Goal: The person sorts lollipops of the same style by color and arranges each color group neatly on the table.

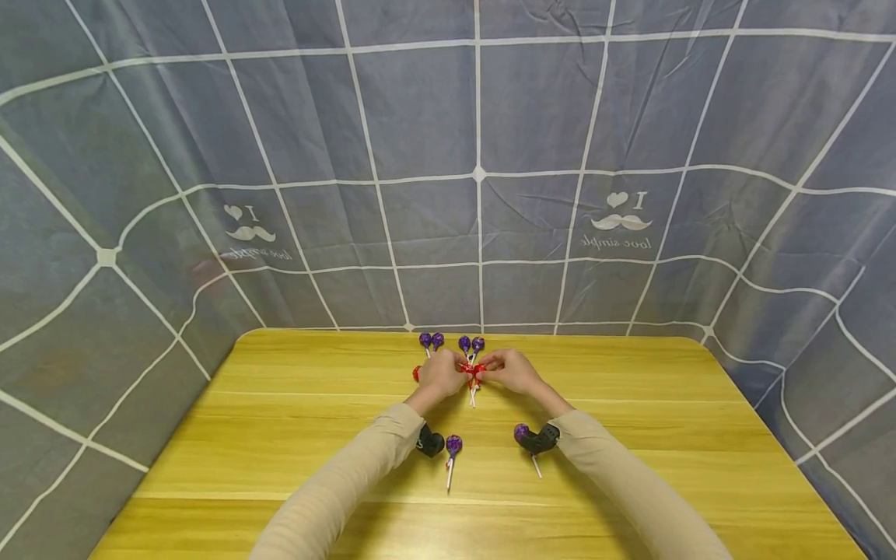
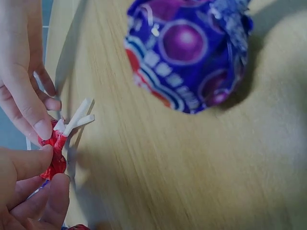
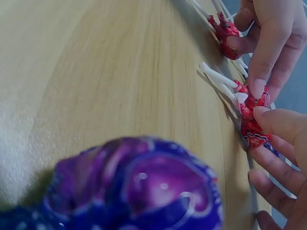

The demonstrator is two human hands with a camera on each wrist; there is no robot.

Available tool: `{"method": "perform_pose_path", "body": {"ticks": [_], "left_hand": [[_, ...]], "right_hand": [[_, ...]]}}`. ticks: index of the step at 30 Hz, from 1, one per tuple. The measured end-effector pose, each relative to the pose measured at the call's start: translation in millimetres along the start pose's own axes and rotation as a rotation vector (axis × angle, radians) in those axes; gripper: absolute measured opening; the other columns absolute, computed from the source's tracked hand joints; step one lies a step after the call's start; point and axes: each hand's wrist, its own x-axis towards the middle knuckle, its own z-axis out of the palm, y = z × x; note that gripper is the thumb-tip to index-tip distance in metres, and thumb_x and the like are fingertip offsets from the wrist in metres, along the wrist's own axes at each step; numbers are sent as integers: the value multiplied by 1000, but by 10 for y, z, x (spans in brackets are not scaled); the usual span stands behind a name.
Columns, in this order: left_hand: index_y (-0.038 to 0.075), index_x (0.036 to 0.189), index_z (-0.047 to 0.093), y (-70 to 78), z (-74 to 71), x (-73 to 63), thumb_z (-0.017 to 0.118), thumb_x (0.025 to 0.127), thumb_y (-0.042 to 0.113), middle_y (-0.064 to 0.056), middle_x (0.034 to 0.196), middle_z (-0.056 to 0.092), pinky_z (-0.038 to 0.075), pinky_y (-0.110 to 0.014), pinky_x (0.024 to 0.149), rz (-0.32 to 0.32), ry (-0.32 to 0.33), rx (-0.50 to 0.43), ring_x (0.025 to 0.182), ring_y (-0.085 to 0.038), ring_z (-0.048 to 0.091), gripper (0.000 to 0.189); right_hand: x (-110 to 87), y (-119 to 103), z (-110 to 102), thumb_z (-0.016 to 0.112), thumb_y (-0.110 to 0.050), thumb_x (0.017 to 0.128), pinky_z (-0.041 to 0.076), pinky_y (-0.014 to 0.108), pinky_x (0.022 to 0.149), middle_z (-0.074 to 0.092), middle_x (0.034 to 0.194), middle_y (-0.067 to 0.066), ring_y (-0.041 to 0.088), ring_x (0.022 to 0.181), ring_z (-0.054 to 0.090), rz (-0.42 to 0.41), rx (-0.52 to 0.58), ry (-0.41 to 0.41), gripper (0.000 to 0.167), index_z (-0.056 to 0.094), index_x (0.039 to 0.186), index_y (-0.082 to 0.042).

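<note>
Two red-wrapped lollipops lie side by side at the table's far middle, their white sticks crossing toward me. My left hand pinches the left red lollipop between thumb and fingers. From the other side, my right hand pinches the right red lollipop. The fingertips of both hands almost meet where the wrappers touch. Just beyond are two purple lollipops, their sticks pointing toward the red ones. Beside my left hand, another red lollipop is partly hidden by it in the head view.
Two more purple lollipops lie at the far edge, left of the middle. Nearer me, a purple lollipop lies beside the left wrist camera and another purple lollipop beside the right one. A grey checked curtain hangs behind the wooden table.
</note>
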Motion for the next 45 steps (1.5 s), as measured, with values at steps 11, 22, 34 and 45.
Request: {"method": "perform_pose_path", "body": {"ticks": [11, 22, 34, 45], "left_hand": [[14, 103, 76, 20, 17, 14, 75, 82, 21, -4, 96, 74, 35, -25, 48, -43, 3, 26, 77, -21, 65, 22], [13, 101, 76, 24, 10, -11, 76, 81, 19, -6, 101, 73, 40, -28, 52, -51, -12, 27, 86, -24, 67, 21], [10, 102, 75, 44, -10, -51, 75, 81, 17, -7, 101, 74, 41, -28, 54, -61, -18, 15, 86, -25, 67, 22], [8, 105, 74, 49, -40, -84, 76, 81, 16, -8, 101, 73, 38, -25, 51, -39, -17, -12, 74, -19, 61, 25]], "right_hand": [[4, -34, 17, 73, -13, 83, 49, 26, 70, 72, 90, 13, 19, 81, 66, 10, -34, 11, 22, 71, 100, 0], [-15, -45, 4, 74, -15, 82, 47, 24, 66, 72, 88, 12, 15, 76, 63, -13, -44, -3, 23, 71, 99, 0], [-52, -47, 1, 73, -13, 82, 50, 26, 70, 72, 91, 16, 21, 80, 67, -45, -35, -34, 25, 70, 101, 3], [-61, -64, 1, 74, -12, 82, 50, 26, 71, 72, 93, 17, 23, 83, 67, -27, -2, -37, 26, 69, 102, 4]]}}
